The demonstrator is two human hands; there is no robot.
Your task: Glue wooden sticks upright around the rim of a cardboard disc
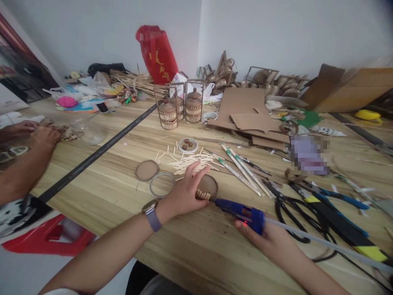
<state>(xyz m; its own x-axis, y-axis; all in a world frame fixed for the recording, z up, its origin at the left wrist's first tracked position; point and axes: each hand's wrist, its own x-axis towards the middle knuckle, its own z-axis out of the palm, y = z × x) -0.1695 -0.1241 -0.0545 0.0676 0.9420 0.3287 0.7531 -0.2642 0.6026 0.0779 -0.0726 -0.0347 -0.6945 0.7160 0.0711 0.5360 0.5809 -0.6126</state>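
Observation:
My right hand is closed round a blue hot glue gun with a red light showing, its nozzle pointing left. The nozzle tip is beside a short row of small wooden sticks, set along the near edge of a round cardboard disc with a ridged rim. My left hand rests at the disc's left side, fingers spread and thumb near the sticks. To its left lie a pale ring and another round cardboard disc. Loose short sticks are scattered just behind.
A ring holding brown balls lies behind the sticks. Woven lidded baskets in frames stand farther back. Scissors, pliers and a black-yellow cutter lie at right. Another person's hands work at left.

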